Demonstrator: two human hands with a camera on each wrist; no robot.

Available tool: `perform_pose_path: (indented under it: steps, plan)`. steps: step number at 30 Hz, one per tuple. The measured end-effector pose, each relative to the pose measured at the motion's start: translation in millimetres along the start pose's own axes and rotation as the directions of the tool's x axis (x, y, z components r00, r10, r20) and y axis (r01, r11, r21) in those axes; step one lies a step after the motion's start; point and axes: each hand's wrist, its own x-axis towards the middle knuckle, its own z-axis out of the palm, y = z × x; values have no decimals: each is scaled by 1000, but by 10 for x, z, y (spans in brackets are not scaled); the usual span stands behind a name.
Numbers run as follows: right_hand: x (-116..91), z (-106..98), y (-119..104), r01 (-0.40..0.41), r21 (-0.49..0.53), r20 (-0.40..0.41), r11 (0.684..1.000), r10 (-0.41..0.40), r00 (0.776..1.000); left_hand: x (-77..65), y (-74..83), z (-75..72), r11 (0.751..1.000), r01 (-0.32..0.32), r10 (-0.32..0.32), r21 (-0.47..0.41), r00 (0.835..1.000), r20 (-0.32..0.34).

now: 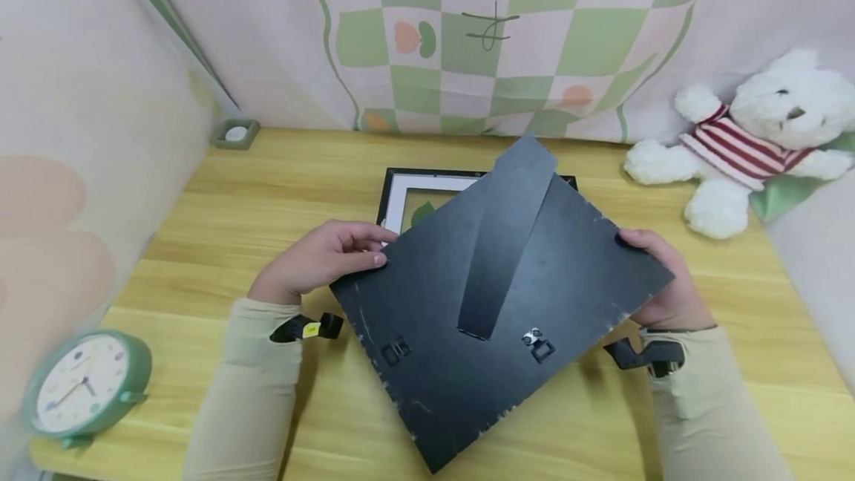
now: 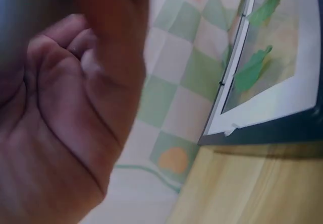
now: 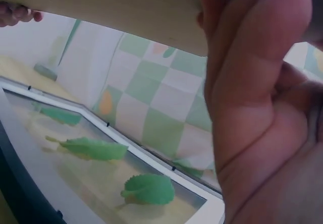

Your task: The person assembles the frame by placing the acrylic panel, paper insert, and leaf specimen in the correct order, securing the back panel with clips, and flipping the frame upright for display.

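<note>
Both hands hold a black picture frame backing board (image 1: 427,303) by opposite corners, tilted above the table. My left hand (image 1: 334,254) pinches its left corner, thumb on the black face. At the right corner, my right hand (image 1: 675,288) grips the edge with its fingers behind. An easel leg (image 1: 510,236) and two metal hangers show on the black face; the brown underside (image 3: 126,12) appears in the right wrist view. Behind and partly hidden by the board lies a black picture frame (image 1: 434,171) with a white mat and several green leaves (image 3: 149,188) inside.
A green alarm clock (image 1: 87,388) stands at the table's left front. In the back left corner sits a small square holder (image 1: 236,133) with a white round piece. A white teddy bear (image 1: 741,139) leans at the right rear, before a checkered curtain (image 1: 467,80).
</note>
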Motion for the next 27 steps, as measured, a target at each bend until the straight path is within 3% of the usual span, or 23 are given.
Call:
perform_pose_path:
  steps: [3,7,11,15,17,20,23,27]
  plan:
    - [26,35,-1,66,117,13,991,-68,998,16,19,51,996,-30,34,-88,998,44]
    - [78,133,5,158,254,40,954,-174,984,23,33,92,968,-92,118,-235,988,100]
    - [115,255,19,182,267,81,946,-210,974,20,29,109,946,-152,177,-287,982,65]
    - [94,351,46,197,223,79,955,-219,972,26,29,146,912,-182,195,-368,981,-4]
    - [87,382,68,216,148,101,965,-232,968,40,22,180,879,-200,200,-433,979,-47]
    - [102,435,109,244,-6,164,970,-240,957,65,20,239,810,-243,209,-533,970,-126]
    - [137,502,164,280,-129,231,951,-246,941,98,34,281,753,-292,208,-590,956,-207]
    - [186,610,262,337,-183,202,924,-300,932,125,84,297,701,-343,197,-625,936,-292]
